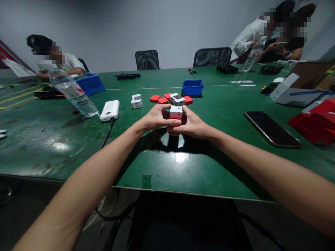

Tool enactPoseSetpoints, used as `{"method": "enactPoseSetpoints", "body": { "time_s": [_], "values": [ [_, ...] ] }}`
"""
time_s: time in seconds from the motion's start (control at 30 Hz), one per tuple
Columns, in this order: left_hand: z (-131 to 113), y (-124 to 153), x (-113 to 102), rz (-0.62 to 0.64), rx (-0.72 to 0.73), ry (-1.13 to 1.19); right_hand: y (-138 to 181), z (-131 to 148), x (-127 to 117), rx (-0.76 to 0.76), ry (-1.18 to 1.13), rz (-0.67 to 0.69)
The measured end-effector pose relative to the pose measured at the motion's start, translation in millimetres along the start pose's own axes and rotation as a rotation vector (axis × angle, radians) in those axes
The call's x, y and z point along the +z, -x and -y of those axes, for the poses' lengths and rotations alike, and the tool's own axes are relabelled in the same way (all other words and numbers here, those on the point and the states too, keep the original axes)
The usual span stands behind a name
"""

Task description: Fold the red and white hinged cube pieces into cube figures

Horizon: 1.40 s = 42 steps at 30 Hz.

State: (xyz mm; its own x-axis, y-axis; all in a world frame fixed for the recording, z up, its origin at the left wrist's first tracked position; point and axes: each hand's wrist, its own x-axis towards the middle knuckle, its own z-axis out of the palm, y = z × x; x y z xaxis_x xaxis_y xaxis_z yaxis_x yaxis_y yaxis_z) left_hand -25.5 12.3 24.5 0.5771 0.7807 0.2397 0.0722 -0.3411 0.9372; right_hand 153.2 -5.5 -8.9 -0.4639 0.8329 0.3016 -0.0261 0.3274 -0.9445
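Between my two hands, just above the green table [162,174], is a small box-like block [176,111] with a white top part and a red lower part. My left hand [157,116] grips it from the left, thumb across its front. From the right, my right hand [193,122] closes on the same block, with fingers at its side and lower front. The fingertips hide parts of the red portion. Just beyond the hands lie several red pieces [162,100] and white pieces [179,101]. More white pieces [136,101] stand to the left of them.
A white power bank [110,110] with a cable and a water bottle [74,92] are at left. A blue bin [193,87] stands behind the pieces. A phone [270,128], a red object [316,122] and a cardboard box [295,83] lie right. Other people sit across the table.
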Motion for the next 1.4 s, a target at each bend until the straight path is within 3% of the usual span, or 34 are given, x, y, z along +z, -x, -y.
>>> {"method": "enactPoseSetpoints", "body": {
  "time_s": [0.47,1.4],
  "values": [
    [-0.1,1.4,-2.6,0.021,-0.078,-0.013,0.2,-4.4,-7.3,-0.041,0.022,0.081],
    [-2.8,0.0,-3.5,0.037,-0.048,-0.049,-1.1,6.3,-10.0,0.011,-0.051,0.123]
  ]
}}
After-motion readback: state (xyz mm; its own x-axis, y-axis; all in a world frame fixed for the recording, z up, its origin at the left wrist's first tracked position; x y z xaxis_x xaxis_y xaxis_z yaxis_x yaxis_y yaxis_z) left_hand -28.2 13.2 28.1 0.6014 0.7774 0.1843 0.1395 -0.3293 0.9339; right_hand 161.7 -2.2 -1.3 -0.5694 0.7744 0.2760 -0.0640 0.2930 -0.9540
